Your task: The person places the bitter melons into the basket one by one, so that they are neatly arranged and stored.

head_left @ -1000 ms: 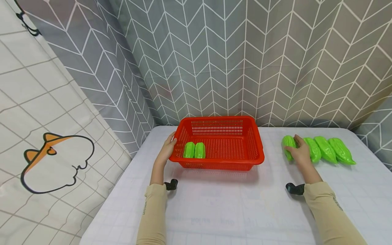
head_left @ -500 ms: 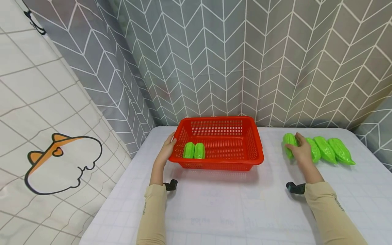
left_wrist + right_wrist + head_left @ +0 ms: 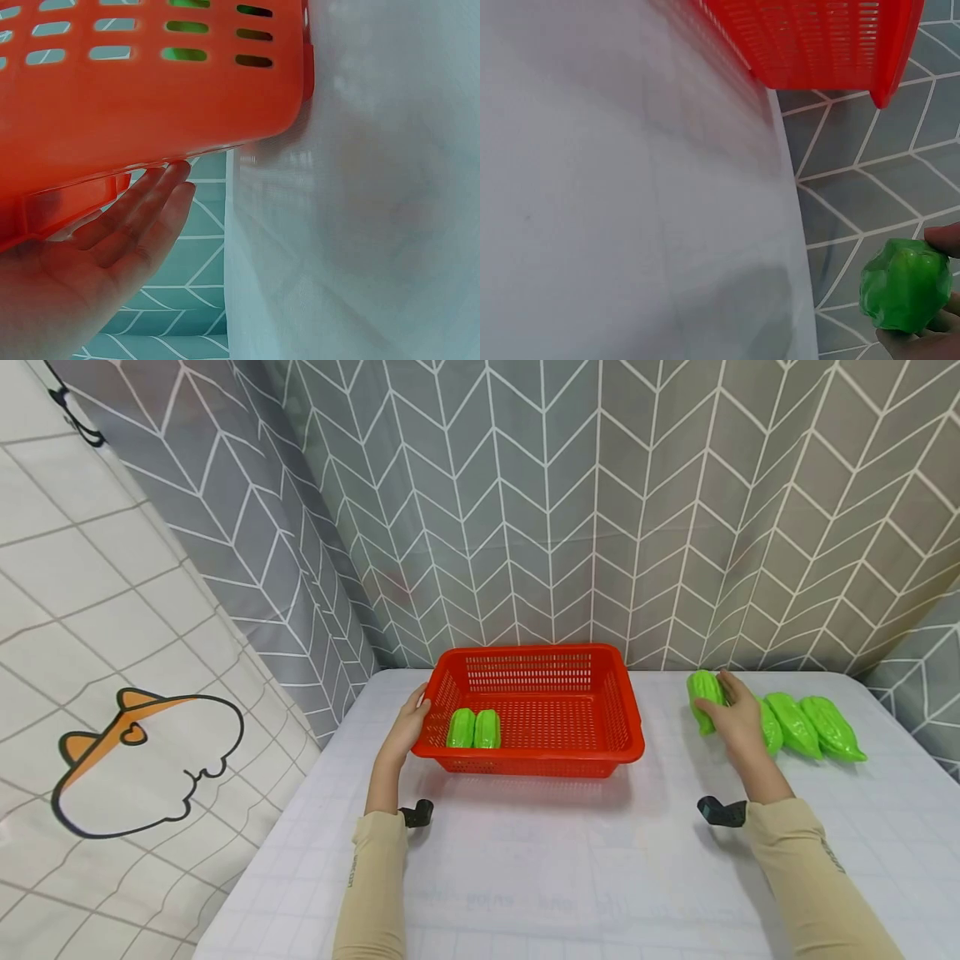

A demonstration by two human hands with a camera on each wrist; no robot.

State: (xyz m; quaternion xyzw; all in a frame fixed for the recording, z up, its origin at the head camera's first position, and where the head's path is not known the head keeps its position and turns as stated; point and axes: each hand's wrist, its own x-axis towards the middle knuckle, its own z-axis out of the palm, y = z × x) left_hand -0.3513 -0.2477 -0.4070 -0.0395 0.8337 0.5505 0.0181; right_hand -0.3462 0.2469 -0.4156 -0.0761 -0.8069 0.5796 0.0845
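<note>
My right hand (image 3: 738, 714) pinches a bright green, ribbed, shiny packet (image 3: 706, 700) with a tapered lower end. In the right wrist view, the fingertips hold the same green packet (image 3: 905, 285), its crinkled end facing the camera, above the tabletop. My left hand (image 3: 407, 725) holds the left rim of a red plastic basket (image 3: 543, 765) with slotted walls. In the left wrist view, the fingers (image 3: 161, 202) lie beneath the rim along the outer wall; the thumb is mostly hidden. Two more green packets (image 3: 474, 728) lie side by side in the basket's left part.
Several green packets (image 3: 813, 727) lie in a row at the right of the white-covered table (image 3: 525, 860), one partly hidden by my right hand. A grey patterned curtain (image 3: 555, 510) hangs along the back edge. Black wrist-camera mounts (image 3: 722, 812) stick out beside both wrists.
My right hand has lifted the green packet from the row, moving up and slightly left, away from its neighbours. My left hand and the basket hold nearly still.
</note>
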